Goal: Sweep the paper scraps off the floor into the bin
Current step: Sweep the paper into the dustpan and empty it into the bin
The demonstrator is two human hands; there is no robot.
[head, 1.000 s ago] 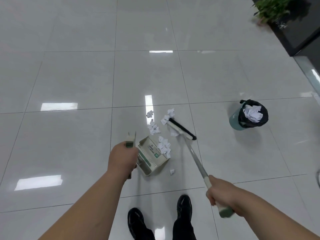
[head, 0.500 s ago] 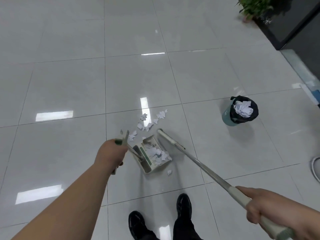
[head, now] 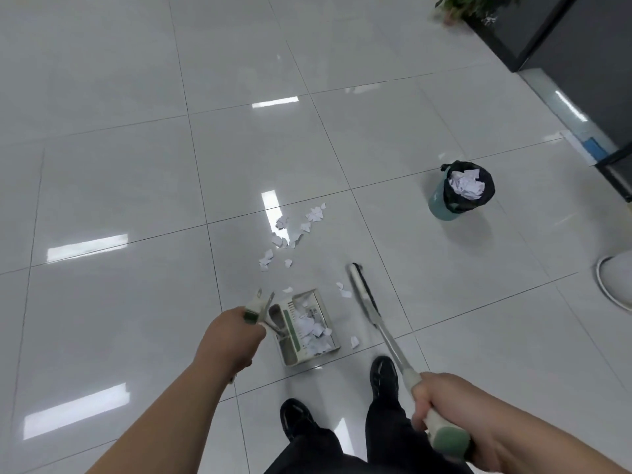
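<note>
White paper scraps (head: 293, 230) lie scattered on the grey tiled floor, just beyond a cream dustpan (head: 290, 350) that holds several scraps. My left hand (head: 227, 340) grips the dustpan handle (head: 254, 311). My right hand (head: 441, 405) holds the broom handle; the broom (head: 364, 295) stands to the right of the dustpan, its black-bristled head off the scraps. A teal bin (head: 439, 205) with a black liner, full of crumpled paper, stands far right.
My two black shoes (head: 384, 374) are just behind the dustpan. A dark cabinet (head: 581, 63) and a potted plant (head: 468, 6) fill the upper right. A white round base (head: 615, 282) sits at the right edge.
The broom swung back from the scrap pile to the right side of the dustpan, and my right hand drew nearer. More scraps now lie in the dustpan; the view shifted left.
</note>
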